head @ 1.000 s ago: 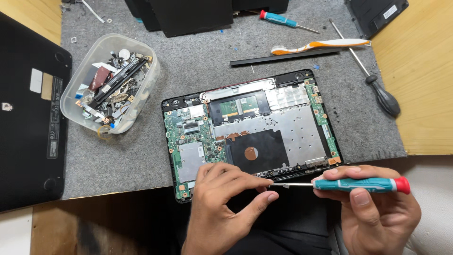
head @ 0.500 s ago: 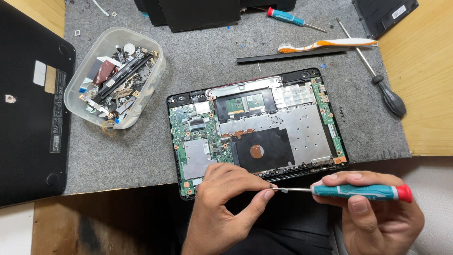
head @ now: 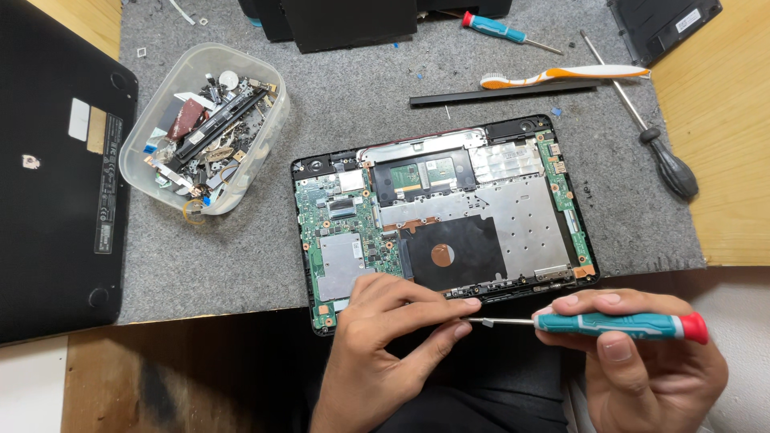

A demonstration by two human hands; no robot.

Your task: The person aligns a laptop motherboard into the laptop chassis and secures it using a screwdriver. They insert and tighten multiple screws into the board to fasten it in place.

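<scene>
An opened laptop base [head: 481,208] with green circuit boards and a silver shield lies on the grey felt mat [head: 353,104]. My right hand [head: 642,369] grips a teal screwdriver with a red cap [head: 618,325], held level, its tip pointing left near the laptop's front edge. My left hand [head: 393,345] rests at that front edge, thumb and forefinger pinched around the screwdriver's tip, where something small may be held; I cannot make it out.
A clear plastic tub [head: 204,128] of screws and small parts stands at the mat's left. A black laptop cover [head: 56,168] lies far left. A toothbrush [head: 561,76], a black strip [head: 501,94], a second teal screwdriver [head: 501,30] and a long black-handled screwdriver [head: 650,136] lie behind.
The view has shifted slightly. My hands stay at the laptop's front edge, with the left fingers still pinched at the screwdriver tip.
</scene>
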